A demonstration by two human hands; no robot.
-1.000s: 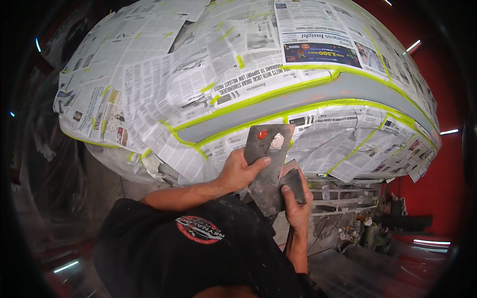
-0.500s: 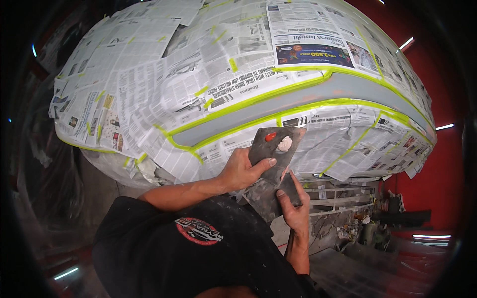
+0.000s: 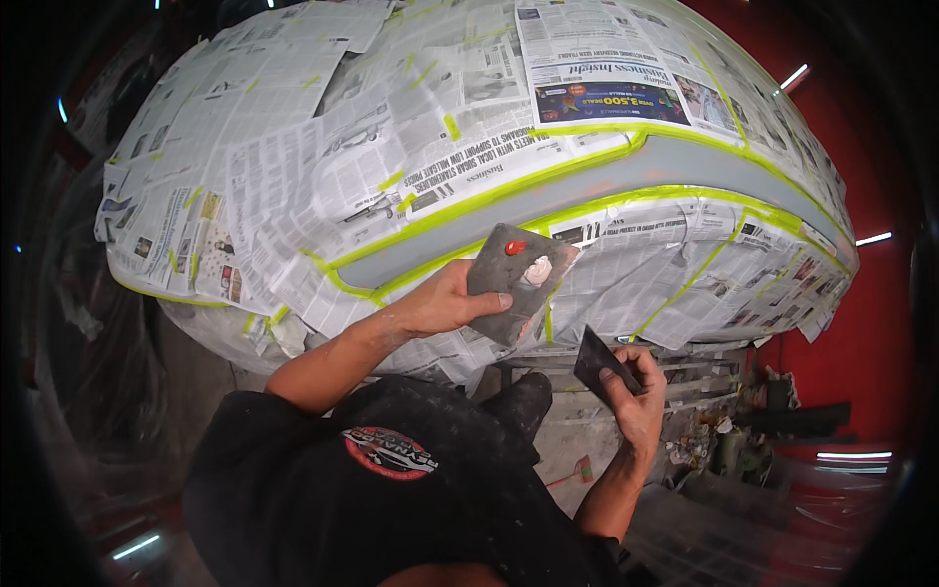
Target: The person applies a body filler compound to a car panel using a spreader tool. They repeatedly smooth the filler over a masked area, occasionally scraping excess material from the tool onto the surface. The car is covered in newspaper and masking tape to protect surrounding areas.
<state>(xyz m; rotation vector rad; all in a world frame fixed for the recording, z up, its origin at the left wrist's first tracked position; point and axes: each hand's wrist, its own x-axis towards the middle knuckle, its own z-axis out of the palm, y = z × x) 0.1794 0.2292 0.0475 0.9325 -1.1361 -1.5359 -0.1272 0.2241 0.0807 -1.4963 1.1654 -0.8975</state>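
Note:
My left hand [image 3: 445,301] grips a dark grey mixing board [image 3: 497,279] by its left edge, thumb on top. On the board sit a small red dab of paste [image 3: 514,248] and a larger pale pink dollop of putty [image 3: 537,271]; pinkish smears mark its right and lower edges. To the right and lower, my right hand [image 3: 636,396] pinches a thin black spreader [image 3: 599,364] between thumb and fingers, apart from the board. Beyond both hands runs a long grey primed car panel strip [image 3: 587,184], bordered by yellow-green masking tape [image 3: 469,207].
Newspaper sheets [image 3: 293,196] taped together cover the car body around the strip. Below the car's edge, slatted pale bars [image 3: 685,391] and clutter [image 3: 729,450] lie to the right. A red wall [image 3: 885,342] stands at the far right, and clear plastic sheeting hangs at the left.
My right hand has pulled the spreader away from the board, moving right. My left hand has raised the board slightly up and left, tilting it.

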